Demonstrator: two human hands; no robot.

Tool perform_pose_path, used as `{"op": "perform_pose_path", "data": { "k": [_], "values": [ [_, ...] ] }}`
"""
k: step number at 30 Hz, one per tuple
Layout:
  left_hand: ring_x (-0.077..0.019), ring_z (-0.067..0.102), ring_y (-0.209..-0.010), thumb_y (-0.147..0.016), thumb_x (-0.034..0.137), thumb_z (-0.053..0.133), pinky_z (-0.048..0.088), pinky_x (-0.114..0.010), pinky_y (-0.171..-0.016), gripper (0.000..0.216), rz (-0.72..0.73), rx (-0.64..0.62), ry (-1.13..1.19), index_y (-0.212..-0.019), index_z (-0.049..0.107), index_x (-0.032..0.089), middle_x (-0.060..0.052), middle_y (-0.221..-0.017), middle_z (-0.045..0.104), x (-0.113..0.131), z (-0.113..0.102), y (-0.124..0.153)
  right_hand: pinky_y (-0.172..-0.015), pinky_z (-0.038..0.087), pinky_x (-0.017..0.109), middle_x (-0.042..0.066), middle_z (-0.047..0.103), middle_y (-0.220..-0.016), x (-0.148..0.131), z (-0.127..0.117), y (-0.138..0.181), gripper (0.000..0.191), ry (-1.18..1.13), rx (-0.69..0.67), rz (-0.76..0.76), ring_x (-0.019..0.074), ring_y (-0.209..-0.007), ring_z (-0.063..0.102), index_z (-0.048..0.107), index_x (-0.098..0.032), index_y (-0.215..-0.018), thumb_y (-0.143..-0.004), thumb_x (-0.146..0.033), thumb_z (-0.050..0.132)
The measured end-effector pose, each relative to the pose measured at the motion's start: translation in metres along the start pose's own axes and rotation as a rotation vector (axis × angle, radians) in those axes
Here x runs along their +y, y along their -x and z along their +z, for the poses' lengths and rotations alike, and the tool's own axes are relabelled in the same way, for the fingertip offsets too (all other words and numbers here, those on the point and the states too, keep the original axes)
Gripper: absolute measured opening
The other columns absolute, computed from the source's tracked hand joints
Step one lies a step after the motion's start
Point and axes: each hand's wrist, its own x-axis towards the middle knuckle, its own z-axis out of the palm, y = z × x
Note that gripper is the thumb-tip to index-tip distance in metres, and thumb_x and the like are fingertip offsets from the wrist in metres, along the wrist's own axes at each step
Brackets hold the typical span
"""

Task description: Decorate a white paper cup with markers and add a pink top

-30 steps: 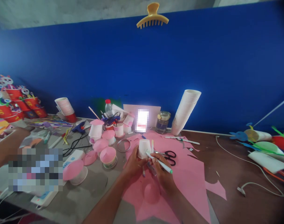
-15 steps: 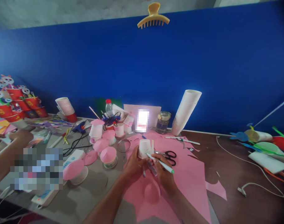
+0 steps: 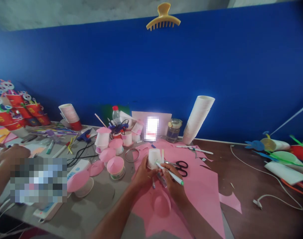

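My left hand [image 3: 143, 174] grips a white cup [image 3: 154, 158], held above the pink paper [image 3: 203, 189]. My right hand [image 3: 173, 186] pinches a pen [image 3: 170, 173], tip touching the cup's side.

Cluttered table [image 3: 241, 199], grey at left, brown at right; pink paper sheet [image 3: 203, 189] spread mid-table with black scissors [image 3: 180, 167] on it; tall white cup stack [image 3: 197, 119] and glass jar [image 3: 173, 130] far; white cable [image 3: 266, 196] right; pink-topped cups [image 3: 115, 166] left
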Motion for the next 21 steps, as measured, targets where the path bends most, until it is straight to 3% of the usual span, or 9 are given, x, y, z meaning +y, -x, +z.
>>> {"op": "perform_pose_path", "data": {
  "k": [13,21],
  "values": [
    [-0.0273,0.06,-0.108,-0.067,0.03,0.079,0.048,-0.038,-0.094,0.07,-0.026,0.017,0.077,-0.13,0.052,0.015,-0.012,-0.118,0.065,0.01,0.005,0.003,-0.065,0.058,0.034,0.005,0.07,-0.081,0.001,0.0,0.001,0.022,-0.095,0.032,0.017,0.0189,-0.069,0.067,0.072,-0.022,-0.092,-0.09,-0.042,0.061],
    [-0.0249,0.062,-0.103,-0.067,0.025,0.078,0.051,-0.035,-0.088,0.056,-0.041,0.028,0.074,-0.119,0.057,0.016,-0.009,-0.108,0.067,0.021,0.008,0.007,-0.064,0.057,0.033,0.005,0.07,-0.079,-0.003,0.001,0.002,0.022,-0.019,-0.005,-0.074,0.0193,-0.07,0.066,0.072,-0.022,-0.094,-0.092,-0.04,0.058]
  ]
}}
